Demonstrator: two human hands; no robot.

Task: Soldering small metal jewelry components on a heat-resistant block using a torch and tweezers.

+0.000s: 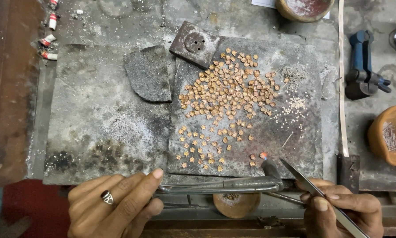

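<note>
Your left hand (114, 202) closes round a bent metal torch pipe (224, 185), its tip glowing at one copper piece (263, 155) on the grey slab (295, 145). Your right hand (343, 209) pinches long tweezers (314, 189) aimed there too. An orange bowl (381, 141) at the right holds thin pins (389, 136). Heaped copper pieces (228, 90) fill the slab above.

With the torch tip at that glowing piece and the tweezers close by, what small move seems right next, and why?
Probably bring the tweezers in the right hand a little left, to the glowing piece. The torch in the left hand has its tip right at that piece, which alone glows red and blue among the copper pieces on the slab, and the tweezer points sit just beside it.
</note>
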